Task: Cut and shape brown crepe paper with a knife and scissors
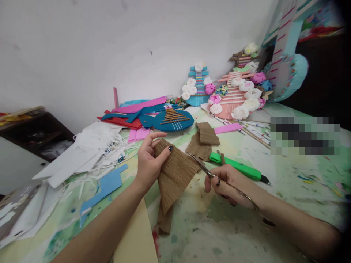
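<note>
My left hand (149,160) grips a folded piece of brown crepe paper (175,177), thumb pressed across its front. My right hand (229,182) is closed on a pair of scissors (203,168) whose blades meet the paper's right edge. The brown paper hangs down to the table below my hands. More brown crepe pieces (204,140) lie just behind. A green utility knife (238,168) rests beside my right hand.
The paint-stained table (287,190) carries white paper scraps (90,146) and a blue cutout (105,186) on the left. Blue, red and pink cutouts (153,115) and paper crafts with flowers (233,95) stand against the wall. A beige sheet (135,237) lies near me.
</note>
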`<state>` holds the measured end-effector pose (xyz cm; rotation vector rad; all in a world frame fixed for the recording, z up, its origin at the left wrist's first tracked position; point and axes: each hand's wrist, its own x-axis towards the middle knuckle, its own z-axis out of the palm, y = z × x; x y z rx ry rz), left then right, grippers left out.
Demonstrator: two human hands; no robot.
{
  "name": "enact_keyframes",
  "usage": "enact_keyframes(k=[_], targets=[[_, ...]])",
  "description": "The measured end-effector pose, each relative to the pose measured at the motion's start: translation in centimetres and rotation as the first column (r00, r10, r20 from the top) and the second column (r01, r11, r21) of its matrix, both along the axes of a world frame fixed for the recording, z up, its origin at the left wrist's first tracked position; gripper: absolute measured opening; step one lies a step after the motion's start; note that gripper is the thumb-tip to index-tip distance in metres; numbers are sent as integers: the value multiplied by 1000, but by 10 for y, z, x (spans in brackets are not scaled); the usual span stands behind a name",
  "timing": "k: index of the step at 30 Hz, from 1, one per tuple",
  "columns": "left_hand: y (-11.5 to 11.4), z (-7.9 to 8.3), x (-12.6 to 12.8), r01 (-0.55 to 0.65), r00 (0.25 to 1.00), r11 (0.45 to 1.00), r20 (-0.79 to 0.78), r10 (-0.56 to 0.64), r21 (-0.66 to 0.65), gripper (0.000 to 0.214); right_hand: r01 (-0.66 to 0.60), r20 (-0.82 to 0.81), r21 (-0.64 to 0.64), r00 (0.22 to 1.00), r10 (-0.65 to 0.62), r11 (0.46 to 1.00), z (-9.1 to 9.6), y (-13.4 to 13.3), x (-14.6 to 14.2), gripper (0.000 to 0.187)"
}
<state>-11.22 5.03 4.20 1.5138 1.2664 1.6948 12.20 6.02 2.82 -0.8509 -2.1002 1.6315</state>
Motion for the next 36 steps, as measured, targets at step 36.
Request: enact_keyframes(k=[36], targets=[[0,-1,-2,-8,1000,1000,-24,8,7,35,61,44,106,997,-66,993,2,-1,-2,62]])
